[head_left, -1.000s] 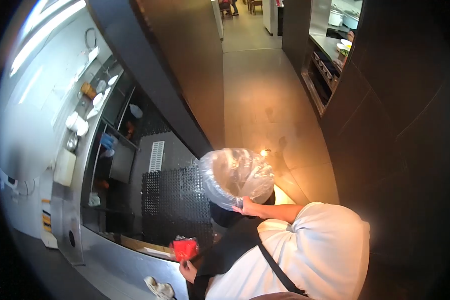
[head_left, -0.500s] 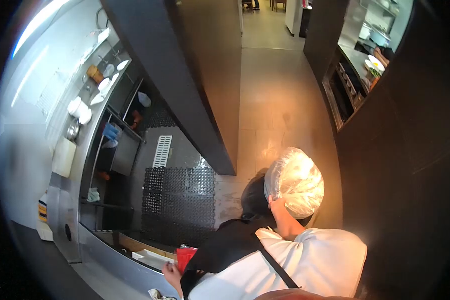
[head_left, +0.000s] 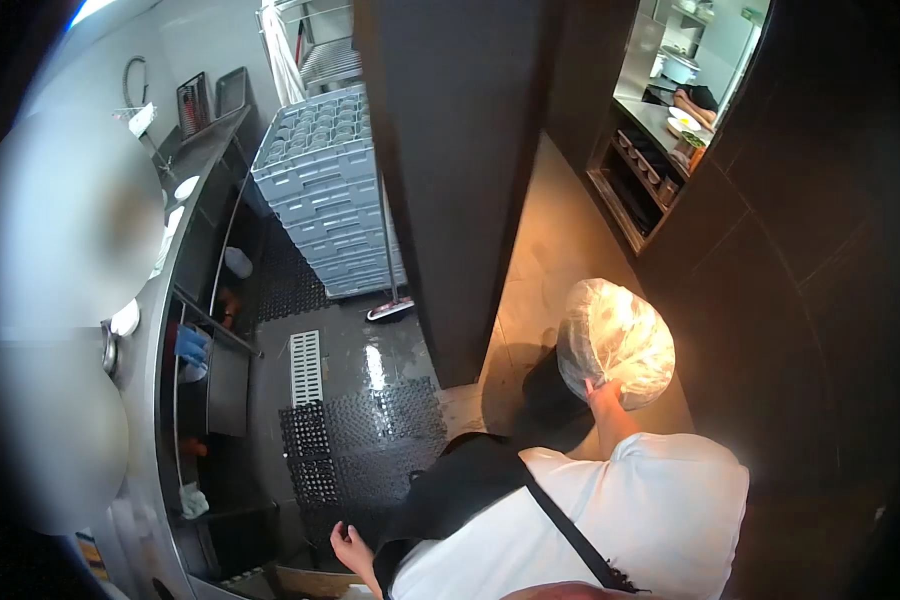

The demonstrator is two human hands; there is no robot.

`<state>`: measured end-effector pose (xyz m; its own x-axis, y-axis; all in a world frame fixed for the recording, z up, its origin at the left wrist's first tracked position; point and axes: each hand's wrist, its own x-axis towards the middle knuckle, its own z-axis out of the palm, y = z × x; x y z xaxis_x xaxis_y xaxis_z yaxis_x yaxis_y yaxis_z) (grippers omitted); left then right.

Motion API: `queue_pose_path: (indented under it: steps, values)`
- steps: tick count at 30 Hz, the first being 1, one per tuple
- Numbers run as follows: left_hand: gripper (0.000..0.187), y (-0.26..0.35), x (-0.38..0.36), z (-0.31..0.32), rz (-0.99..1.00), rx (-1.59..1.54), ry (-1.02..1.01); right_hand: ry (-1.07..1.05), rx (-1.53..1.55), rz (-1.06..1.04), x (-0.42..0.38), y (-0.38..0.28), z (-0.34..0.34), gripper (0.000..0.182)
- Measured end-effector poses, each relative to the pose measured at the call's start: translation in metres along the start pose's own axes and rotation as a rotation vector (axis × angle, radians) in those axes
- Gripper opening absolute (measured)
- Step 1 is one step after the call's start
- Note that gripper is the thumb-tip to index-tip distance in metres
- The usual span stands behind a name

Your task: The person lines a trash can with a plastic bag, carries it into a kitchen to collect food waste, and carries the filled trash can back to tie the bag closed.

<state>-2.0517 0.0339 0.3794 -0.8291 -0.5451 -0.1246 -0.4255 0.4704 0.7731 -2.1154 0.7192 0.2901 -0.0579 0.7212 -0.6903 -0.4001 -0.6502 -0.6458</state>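
A round container covered in clear crinkled plastic (head_left: 620, 340) hangs at the right of centre, brightly lit from above. My right hand (head_left: 605, 392) grips the plastic at its near edge, with the fingers closed. What lies inside the cover cannot be made out. Low in the view, my left hand (head_left: 350, 545) hangs over the dark floor near the wooden edge of a low unit. Its fingers are apart and hold nothing.
A dark pillar (head_left: 450, 200) stands ahead, beside stacked grey glass racks (head_left: 320, 190) and a broom (head_left: 390, 308). A steel counter (head_left: 160, 330) runs along the left. At the right, a dark wall (head_left: 810, 250) has a hatch, with a person's arm (head_left: 692, 106) beyond.
The view has turned, bringing the glass racks and broom into sight. The covered container has shifted slightly right with my right hand. My left hand is now away from the red item and white tray.
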Motion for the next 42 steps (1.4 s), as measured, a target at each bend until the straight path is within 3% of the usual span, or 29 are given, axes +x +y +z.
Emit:
queue_pose_path:
  steps: [2, 3, 6, 9, 11, 13, 15, 18, 22, 27, 30, 36, 40, 42]
  values:
    - [0.030, -0.007, 0.056, -0.005, 0.092, -0.095, -0.020, 0.078, 0.003, -0.005, -0.037, 0.005, 0.010, 0.067]
    - [0.029, -0.012, 0.093, -0.003, 0.018, -0.178, -0.106, 0.064, 0.025, -0.021, -0.038, 0.013, 0.012, 0.067]
    - [0.028, 0.088, 0.150, -0.019, 0.346, -0.020, -0.095, 0.071, 0.066, 0.072, -0.052, 0.018, 0.017, 0.065]
    - [0.027, 0.183, 0.205, -0.022, 0.333, -0.012, -0.200, 0.071, 0.045, 0.227, -0.100, 0.002, 0.032, 0.070]
    - [0.029, 0.238, 0.248, -0.019, 0.367, 0.025, -0.209, 0.063, 0.064, 0.229, -0.082, 0.007, 0.028, 0.076]
    - [0.030, 0.287, 0.289, -0.022, 0.392, 0.068, -0.226, 0.126, 0.183, 0.424, -0.068, 0.010, 0.030, 0.063]
    - [0.032, 0.290, 0.336, -0.015, 0.424, 0.033, -0.218, 0.297, 0.383, 0.617, -0.060, 0.018, 0.032, 0.052]
    - [0.033, 0.298, 0.387, -0.031, 0.321, 0.157, -0.295, 0.291, 0.272, 0.549, -0.097, 0.055, 0.066, 0.053]
    - [0.034, 0.227, 0.417, -0.033, 0.225, 0.272, -0.366, 0.238, 0.136, 0.538, -0.119, 0.119, 0.089, 0.055]
    - [0.036, 0.172, 0.452, -0.036, 0.039, 0.326, -0.530, 0.238, 0.185, 0.499, -0.168, 0.157, 0.052, 0.058]
    - [0.036, 0.134, 0.487, -0.015, 0.047, 0.299, -0.662, 0.242, 0.229, 0.411, -0.211, 0.188, 0.031, 0.060]
    - [0.032, 0.163, 0.556, 0.017, 0.259, 0.454, -1.056, 0.229, 0.277, 0.307, -0.283, 0.253, -0.008, 0.065]
    - [0.030, 0.173, 0.624, 0.021, 0.338, 0.476, -1.063, 0.452, 0.154, 0.077, -0.362, 0.281, 0.027, 0.062]
    - [0.029, 0.174, 0.654, 0.015, 0.351, 0.484, -1.022, 0.359, 0.077, 0.007, -0.379, 0.295, 0.013, 0.062]
